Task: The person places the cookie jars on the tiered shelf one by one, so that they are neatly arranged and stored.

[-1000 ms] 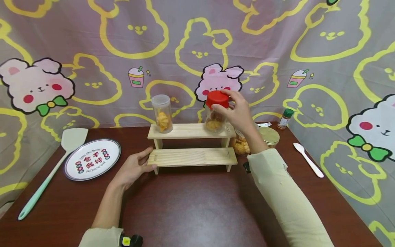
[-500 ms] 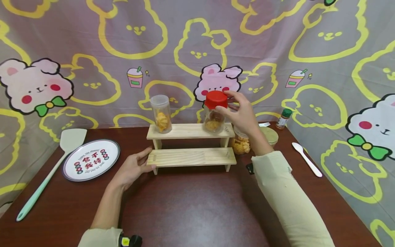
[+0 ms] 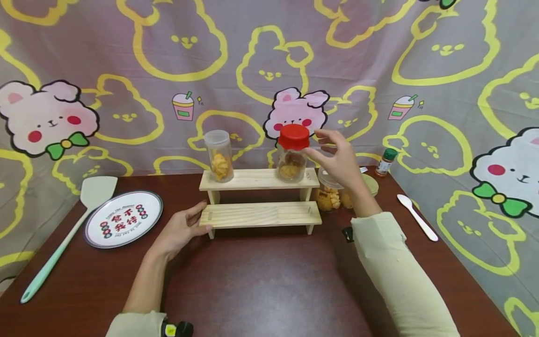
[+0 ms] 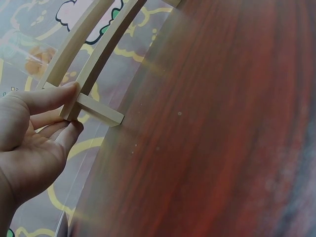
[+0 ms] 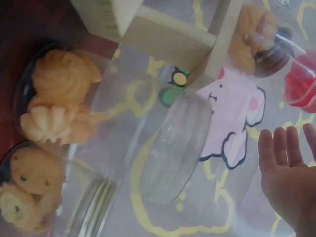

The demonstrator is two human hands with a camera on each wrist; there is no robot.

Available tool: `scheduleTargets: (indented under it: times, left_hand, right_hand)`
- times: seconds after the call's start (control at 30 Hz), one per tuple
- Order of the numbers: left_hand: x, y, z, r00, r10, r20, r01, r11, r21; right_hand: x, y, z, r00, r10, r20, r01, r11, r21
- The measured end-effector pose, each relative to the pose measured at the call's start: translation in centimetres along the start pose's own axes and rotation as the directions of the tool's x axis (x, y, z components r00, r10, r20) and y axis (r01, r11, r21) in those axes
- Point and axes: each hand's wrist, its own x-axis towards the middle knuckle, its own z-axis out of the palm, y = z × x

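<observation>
My left hand (image 3: 181, 230) pinches the left end of the lower board of a two-tier wooden shelf (image 3: 258, 214), thumb and fingers on opposite faces in the left wrist view. On the upper board's right end stands a clear jar of cookies (image 3: 290, 168) with a red lid (image 3: 294, 136). Just right of that lid is my right hand (image 3: 338, 157), its fingers loosely extended and holding nothing; in the right wrist view they look apart from the jar. A clear canister of yellow cookies (image 3: 221, 159) with a pale lid stands upright on the upper board's left end.
Right of the shelf stand a clear cookie jar (image 3: 328, 196) and a gold-lidded jar (image 3: 371, 185), partly behind my right arm. A green-capped spice bottle (image 3: 385, 163), white spoon (image 3: 417, 217), plate (image 3: 124, 220) and spatula (image 3: 69, 238) lie farther out. A patterned cloth hangs behind.
My right hand has let go of the red-lidded jar and moved slightly right, away from it. The jar stays on the upper board. My left hand keeps its hold on the shelf.
</observation>
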Motion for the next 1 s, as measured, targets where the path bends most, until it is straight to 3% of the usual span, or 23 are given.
scheduleTargets:
  times: [0.63,1.0]
  left_hand:
    - [-0.1,0.1,0.0,1.0,0.002,0.0,-0.002,1.0,-0.002]
    - [-0.1,0.2,0.0,1.0,0.004,0.003,-0.004,1.0,0.011]
  right_hand:
    - [-2.9,3.7,-2.2,0.997,0.075,0.026,-0.075,0.997,-0.013]
    - [-4.0,5.3,-2.9,0.993,0.117,0.031,-0.115,0.991,-0.07]
